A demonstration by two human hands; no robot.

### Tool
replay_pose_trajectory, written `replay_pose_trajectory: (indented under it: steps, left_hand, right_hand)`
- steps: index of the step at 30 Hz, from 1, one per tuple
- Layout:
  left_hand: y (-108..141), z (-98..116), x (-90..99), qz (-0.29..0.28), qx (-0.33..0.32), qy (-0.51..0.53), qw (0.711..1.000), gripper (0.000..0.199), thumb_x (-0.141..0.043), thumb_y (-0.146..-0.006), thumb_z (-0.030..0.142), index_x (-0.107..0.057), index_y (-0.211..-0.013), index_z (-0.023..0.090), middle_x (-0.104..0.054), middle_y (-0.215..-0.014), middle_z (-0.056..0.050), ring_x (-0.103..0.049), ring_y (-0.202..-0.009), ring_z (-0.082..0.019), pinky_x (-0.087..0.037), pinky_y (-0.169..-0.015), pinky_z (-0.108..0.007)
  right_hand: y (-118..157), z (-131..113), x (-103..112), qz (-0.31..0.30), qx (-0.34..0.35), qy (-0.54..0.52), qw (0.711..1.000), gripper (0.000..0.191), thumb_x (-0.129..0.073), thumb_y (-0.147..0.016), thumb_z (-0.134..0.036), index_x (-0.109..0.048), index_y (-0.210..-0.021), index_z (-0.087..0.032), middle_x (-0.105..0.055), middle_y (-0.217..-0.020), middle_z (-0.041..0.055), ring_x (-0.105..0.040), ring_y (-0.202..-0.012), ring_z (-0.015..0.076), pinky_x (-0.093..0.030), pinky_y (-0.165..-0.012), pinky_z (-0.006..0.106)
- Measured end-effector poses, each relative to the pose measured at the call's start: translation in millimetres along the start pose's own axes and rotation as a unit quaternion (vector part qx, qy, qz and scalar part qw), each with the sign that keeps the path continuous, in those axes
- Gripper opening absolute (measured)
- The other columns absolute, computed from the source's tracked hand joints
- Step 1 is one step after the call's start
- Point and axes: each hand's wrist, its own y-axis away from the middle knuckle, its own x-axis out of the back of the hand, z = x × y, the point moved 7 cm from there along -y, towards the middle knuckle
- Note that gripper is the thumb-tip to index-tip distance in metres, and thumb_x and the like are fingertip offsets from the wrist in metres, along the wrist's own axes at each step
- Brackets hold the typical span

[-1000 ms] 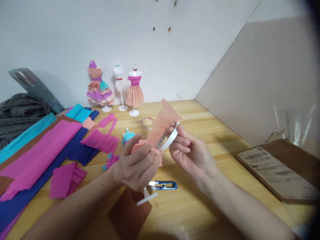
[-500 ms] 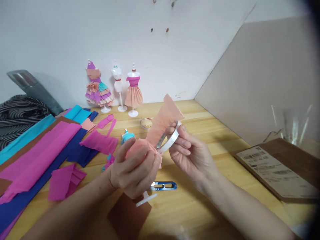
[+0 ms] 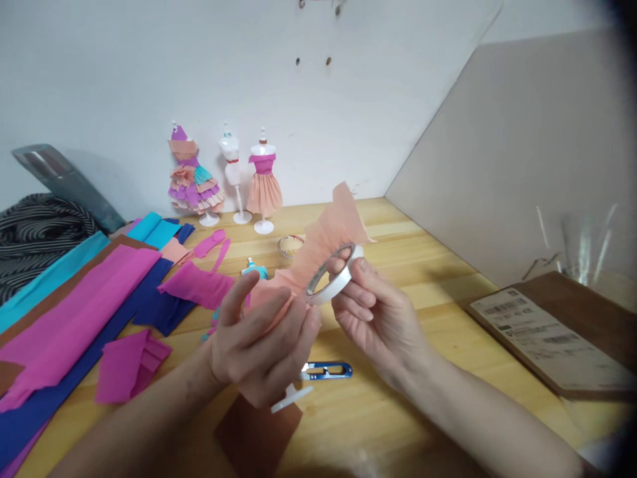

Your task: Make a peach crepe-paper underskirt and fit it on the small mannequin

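My left hand point(image 3: 266, 338) is wrapped round a small mannequin dressed in peach crepe paper point(image 3: 331, 229); its white stand base point(image 3: 292, 399) pokes out below the fingers. A gathered strip of the paper rises behind the tape, its free end up and to the right. My right hand point(image 3: 381, 312) pinches a roll of white tape point(image 3: 334, 285) by its right side, with fingertips through the ring. The roll's lower left edge is at my left fingertips, against the paper. Blue thread snips point(image 3: 327, 370) lie on the table just below.
Three small mannequins point(image 3: 263, 182) stand by the wall, two in paper dresses. Coloured crepe sheets point(image 3: 84, 312) cover the left side. A pincushion point(image 3: 289, 246) sits behind the hands, and a brown paper piece point(image 3: 259, 435) in front. At right is a labelled cardboard package point(image 3: 557, 332).
The tape roll has moved slightly left and tilted, showing more of its ring opening. The peach strip has spread and shifted a little. My left hand has shifted slightly left.
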Motion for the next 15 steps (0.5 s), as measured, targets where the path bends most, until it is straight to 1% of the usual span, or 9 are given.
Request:
replay_pose_trajectory:
  steps: [1, 2, 3, 5, 7, 10, 13, 15]
  left_hand:
    - [-1.3, 3.2, -0.9, 0.017, -0.039, -0.023, 0.999, 0.01, -0.064, -0.084, 0.014, -0.067, -0.092, 0.019, -0.075, -0.092, 0.001, -0.066, -0.098, -0.018, -0.038, -0.11, -0.049]
    - [-2.8, 2.0, -2.4, 0.032, -0.045, -0.031, 0.998, 0.008, -0.066, -0.083, 0.014, -0.065, -0.088, 0.019, -0.074, -0.09, 0.0, -0.066, -0.096, -0.019, -0.04, -0.108, -0.05]
    - [-4.6, -1.5, -5.9, 0.031, -0.032, -0.027, 0.999, 0.007, -0.068, -0.082, 0.015, -0.064, -0.087, 0.019, -0.074, -0.088, 0.0, -0.066, -0.094, -0.019, -0.041, -0.106, -0.05]
    - [-7.1, -11.0, -12.9, 0.016, 0.028, -0.005, 0.999, 0.009, -0.069, -0.08, 0.015, -0.062, -0.085, 0.019, -0.074, -0.084, 0.002, -0.065, -0.089, -0.018, -0.042, -0.105, -0.05]
    - [-7.3, -14.5, -17.4, 0.0, 0.066, 0.008, 0.998, 0.009, -0.068, -0.081, 0.014, -0.062, -0.087, 0.018, -0.072, -0.08, 0.001, -0.064, -0.087, -0.018, -0.041, -0.105, -0.049]
    - [-4.3, -12.1, -19.3, -0.007, 0.082, 0.011, 0.997, 0.011, -0.063, -0.082, 0.009, -0.061, -0.088, 0.017, -0.07, -0.075, 0.0, -0.063, -0.085, -0.018, -0.041, -0.104, -0.049]
    - [-0.7, -8.1, -20.4, 0.002, 0.08, 0.011, 0.997, 0.016, -0.062, -0.078, 0.002, -0.058, -0.082, 0.017, -0.067, -0.072, 0.001, -0.061, -0.079, -0.017, -0.041, -0.103, -0.049]
    - [0.2, -6.4, -20.5, 0.014, 0.08, 0.008, 0.997, 0.017, -0.063, -0.078, 0.002, -0.056, -0.078, 0.018, -0.066, -0.071, 0.002, -0.06, -0.076, -0.016, -0.041, -0.103, -0.049]
  right_hand:
    - [0.1, -0.4, -0.1, 0.0, 0.003, 0.002, 1.0, 0.023, -0.085, -0.061, -0.015, -0.064, -0.068, -0.012, -0.06, -0.065, -0.0044, -0.036, -0.037, -0.0043, -0.035, -0.032, 0.003]
    - [0.3, -1.3, -0.3, -0.001, 0.011, 0.006, 1.0, 0.023, -0.085, -0.061, -0.016, -0.065, -0.069, -0.012, -0.06, -0.064, -0.0046, -0.035, -0.037, -0.0041, -0.035, -0.032, 0.003]
    - [0.6, -2.3, -0.8, -0.003, 0.018, 0.012, 1.0, 0.022, -0.085, -0.061, -0.016, -0.065, -0.07, -0.012, -0.059, -0.064, -0.0051, -0.034, -0.037, -0.004, -0.035, -0.032, 0.003]
    - [1.1, -3.3, -2.2, -0.01, 0.027, 0.026, 0.999, 0.02, -0.085, -0.063, -0.018, -0.066, -0.07, -0.013, -0.055, -0.061, -0.0062, -0.033, -0.038, -0.0035, -0.035, -0.032, 0.003]
    - [1.7, -3.0, -3.5, -0.02, 0.029, 0.037, 0.999, 0.019, -0.084, -0.064, -0.019, -0.067, -0.068, -0.013, -0.051, -0.058, -0.0071, -0.032, -0.038, -0.0029, -0.035, -0.032, 0.003]
    - [2.2, -2.7, -4.0, -0.026, 0.033, 0.047, 0.998, 0.019, -0.084, -0.064, -0.02, -0.067, -0.068, -0.013, -0.05, -0.059, -0.007, -0.031, -0.039, -0.0027, -0.035, -0.033, 0.003]
    - [2.4, -3.9, -4.2, -0.031, 0.042, 0.061, 0.997, 0.017, -0.082, -0.067, -0.021, -0.067, -0.071, -0.015, -0.049, -0.06, -0.0076, -0.029, -0.039, -0.0027, -0.034, -0.034, 0.003]
    - [2.7, -4.5, -5.4, -0.039, 0.047, 0.072, 0.996, 0.015, -0.08, -0.07, -0.023, -0.067, -0.073, -0.016, -0.048, -0.06, -0.0078, -0.028, -0.039, -0.0024, -0.033, -0.033, 0.003]
